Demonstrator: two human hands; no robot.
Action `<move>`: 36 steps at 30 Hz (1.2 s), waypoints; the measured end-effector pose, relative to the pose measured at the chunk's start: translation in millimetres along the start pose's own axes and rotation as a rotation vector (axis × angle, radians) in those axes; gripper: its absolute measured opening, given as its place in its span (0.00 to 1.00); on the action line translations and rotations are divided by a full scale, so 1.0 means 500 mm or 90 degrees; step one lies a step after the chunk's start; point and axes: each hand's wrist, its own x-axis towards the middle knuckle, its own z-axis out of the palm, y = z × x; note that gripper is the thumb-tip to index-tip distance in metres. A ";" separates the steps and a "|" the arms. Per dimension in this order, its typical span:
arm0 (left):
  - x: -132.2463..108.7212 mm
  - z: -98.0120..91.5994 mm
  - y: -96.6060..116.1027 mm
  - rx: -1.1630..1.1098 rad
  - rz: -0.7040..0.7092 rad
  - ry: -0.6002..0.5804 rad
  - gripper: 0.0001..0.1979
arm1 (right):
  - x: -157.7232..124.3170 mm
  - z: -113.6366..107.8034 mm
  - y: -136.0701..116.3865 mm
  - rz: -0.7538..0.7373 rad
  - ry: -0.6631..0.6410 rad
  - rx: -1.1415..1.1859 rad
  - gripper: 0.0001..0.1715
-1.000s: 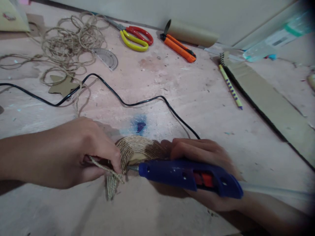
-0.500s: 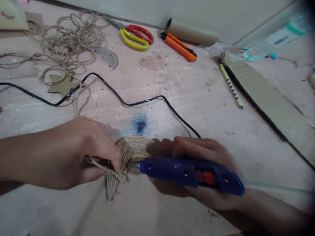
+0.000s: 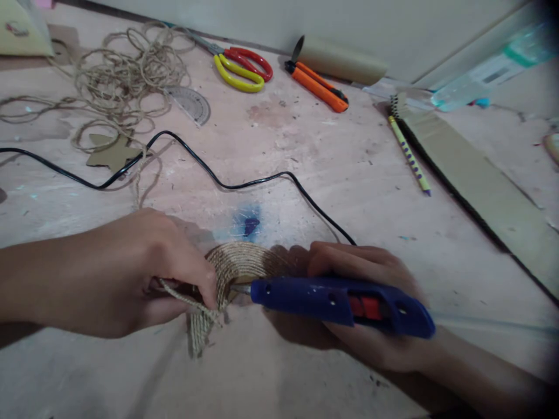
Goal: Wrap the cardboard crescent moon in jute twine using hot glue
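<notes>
My right hand [image 3: 362, 262] is wrapped round a blue glue gun [image 3: 305, 297], which lies level with its metal nozzle pointing left. The nozzle tip is at the inner edge of a curved cardboard piece [image 3: 239, 291] covered with rows of jute twine [image 3: 240, 253]. My left hand [image 3: 174, 267] is closed at the left end of that arch, its fingertips pressing on the twine rows. A loose twine end passes between its thumb and finger. Cut twine ends stick out below the left fingers. The right part of the arch is hidden in shadow and behind the glue gun.
A black cord [image 3: 231, 186] snakes across the table. Behind it lie tangled twine [image 3: 126, 75], a cardboard star [image 3: 111, 152], a protractor [image 3: 192, 105], scissors [image 3: 242, 73] and an orange cutter [image 3: 318, 87]. A cardboard tube [image 3: 340, 61], pencil [image 3: 410, 157], cardboard strip [image 3: 476, 174] and bottle [image 3: 493, 73] sit to the right.
The glue gun has shifted very slightly right and its rear end has risen a little. My left hand stays on the twine-covered arch.
</notes>
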 end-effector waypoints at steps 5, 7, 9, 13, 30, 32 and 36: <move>-0.003 0.000 0.002 -0.001 -0.002 -0.002 0.14 | 0.001 0.000 -0.001 0.005 0.008 -0.007 0.09; -0.005 0.001 0.003 0.002 -0.001 -0.002 0.14 | 0.002 0.001 -0.001 0.000 0.007 -0.001 0.09; -0.006 0.001 0.003 0.001 -0.003 -0.001 0.14 | 0.002 0.001 0.000 0.005 0.005 -0.004 0.09; -0.006 0.002 0.000 0.014 -0.004 0.003 0.14 | 0.002 0.002 0.007 -0.009 0.017 0.003 0.07; -0.007 0.001 0.001 0.009 0.003 0.008 0.15 | 0.012 -0.001 0.009 -0.019 0.033 0.061 0.08; -0.006 0.000 0.002 0.016 0.007 0.009 0.14 | 0.012 -0.002 0.005 0.004 0.036 0.061 0.06; -0.005 -0.002 0.005 0.045 0.012 0.011 0.12 | 0.009 -0.002 -0.003 0.004 0.043 0.048 0.05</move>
